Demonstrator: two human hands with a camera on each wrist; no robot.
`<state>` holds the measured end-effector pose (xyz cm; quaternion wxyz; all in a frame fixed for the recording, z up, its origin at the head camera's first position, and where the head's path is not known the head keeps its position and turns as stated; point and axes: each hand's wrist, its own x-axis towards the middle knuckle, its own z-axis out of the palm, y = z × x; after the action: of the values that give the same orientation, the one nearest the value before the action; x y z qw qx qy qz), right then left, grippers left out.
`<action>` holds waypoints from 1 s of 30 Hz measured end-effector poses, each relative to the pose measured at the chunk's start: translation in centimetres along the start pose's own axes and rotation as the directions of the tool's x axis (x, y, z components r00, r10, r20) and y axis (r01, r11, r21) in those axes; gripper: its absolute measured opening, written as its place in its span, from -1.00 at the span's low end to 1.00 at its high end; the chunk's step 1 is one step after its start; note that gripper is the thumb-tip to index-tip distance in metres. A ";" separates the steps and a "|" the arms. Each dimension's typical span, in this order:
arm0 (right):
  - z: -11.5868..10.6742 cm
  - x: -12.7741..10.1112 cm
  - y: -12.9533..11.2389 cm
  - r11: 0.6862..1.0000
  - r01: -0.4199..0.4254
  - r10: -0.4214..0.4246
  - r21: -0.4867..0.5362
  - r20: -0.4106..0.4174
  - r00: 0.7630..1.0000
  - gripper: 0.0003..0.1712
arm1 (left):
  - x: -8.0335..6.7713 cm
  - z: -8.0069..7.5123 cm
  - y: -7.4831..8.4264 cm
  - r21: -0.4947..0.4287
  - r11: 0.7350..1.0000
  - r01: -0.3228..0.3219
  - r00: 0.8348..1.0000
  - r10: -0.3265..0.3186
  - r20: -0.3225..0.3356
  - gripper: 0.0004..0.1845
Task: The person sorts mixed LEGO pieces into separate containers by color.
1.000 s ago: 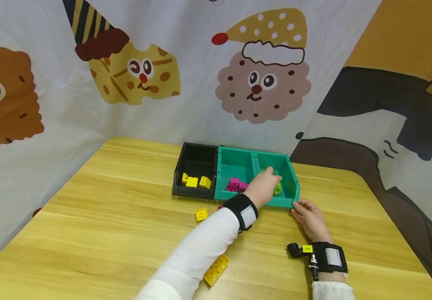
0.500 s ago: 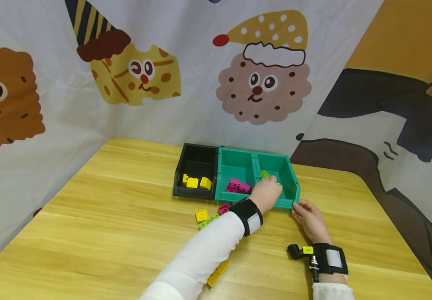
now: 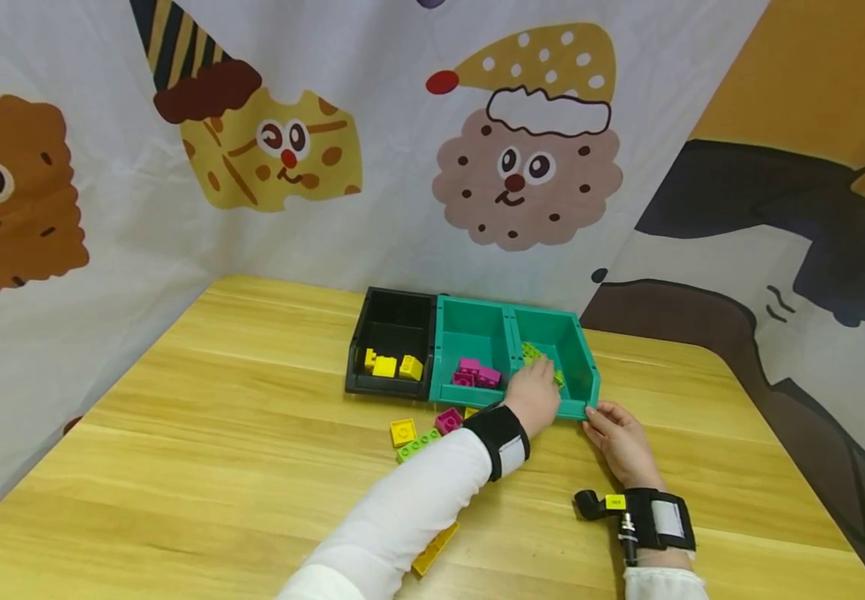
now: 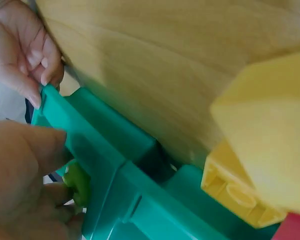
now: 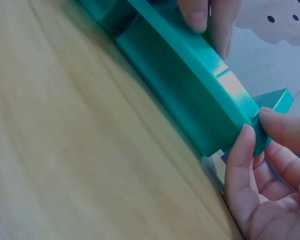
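Landmark: teal plastic two-compartment bin (image 3: 582,367), standing on the pale wooden table (image 3: 215,467) with a black plastic bin (image 3: 361,333) touching its left side.

Left hand (image 3: 533,392): lies over the front wall of the teal bin's right compartment, fingers curled down inside. Left wrist view shows a lime-green plastic brick (image 4: 78,183) between thumb and fingers, just inside the wall. Grip: clamped on that brick, as far as the close view shows. More lime-green bricks (image 3: 530,351) lie in the same compartment, behind the hand.

Right hand (image 3: 622,442): at the front right corner of the teal bin. Right wrist view shows thumb and fingertips (image 5: 242,150) pinching that corner. Grip: closed on the bin's corner.

Change over the last second: the left hand was deeper in the right compartment and has drawn back toward the front wall. With the arm shifted, a green brick strip (image 3: 417,445) and a magenta brick (image 3: 448,420) in front of the bin now show beside the loose yellow square brick (image 3: 402,431). Right hand has not moved.

Judgement: colour sorting is in hand; the green drop looks near done, and loose bricks remain in front of the bin.

Other contents: yellow bricks (image 3: 387,364) in the black bin, magenta bricks (image 3: 475,372) in the teal bin's left compartment, a long yellow brick (image 3: 435,547) near the front table edge.
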<state>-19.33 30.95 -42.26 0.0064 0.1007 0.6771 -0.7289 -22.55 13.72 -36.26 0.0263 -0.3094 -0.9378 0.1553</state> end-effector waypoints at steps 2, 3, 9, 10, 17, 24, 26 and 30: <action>0.0 0.0 0.0 1.000 -0.010 0.010 -0.007 -0.004 1.000 -0.97 | 0.0 0.2 0.2 0.011 1.000 0.007 0.999 -0.007 0.054 -0.56; 0.0 0.0 0.1 1.000 -0.015 0.015 -0.010 -0.005 1.000 -0.98 | 0.0 0.2 0.2 0.015 1.000 0.015 0.996 -0.017 0.086 -0.54; -0.1 0.1 0.2 1.000 -0.029 0.029 -0.010 -0.011 1.000 -0.98 | 0.1 0.2 0.1 0.072 0.992 0.103 0.979 -0.114 0.169 -0.43; -0.2 0.1 0.2 1.000 -0.029 0.029 -0.008 -0.012 1.000 -0.96 | 0.1 0.2 0.1 0.080 0.990 0.112 0.978 -0.124 0.169 -0.41; -0.1 0.1 0.3 1.000 -0.019 0.019 -0.007 -0.008 1.000 -0.96 | -1.0 0.1 -0.2 0.026 0.995 0.099 0.984 -0.102 0.147 -0.29; 0.1 0.1 0.5 1.000 -0.011 0.011 -0.014 0.002 1.000 -0.91 | -2.5 -1.9 -1.4 -0.206 0.978 0.046 0.995 -0.026 0.098 -0.27; 0.1 0.1 0.4 1.000 -0.001 0.001 -0.013 0.011 1.000 -0.90 | -3.0 -2.6 -1.8 -0.244 0.969 0.035 0.995 -0.012 0.097 -0.29; 0.0 0.1 0.3 1.000 0.024 -0.024 0.001 0.021 0.999 -0.88 | -4.2 -3.9 -2.4 -0.274 0.962 0.003 0.996 0.020 0.081 -0.36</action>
<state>-19.40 30.92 -42.56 0.0047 0.0851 0.6777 -0.7304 -19.93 10.52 -31.63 -0.0565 -0.3073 -0.9492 0.0371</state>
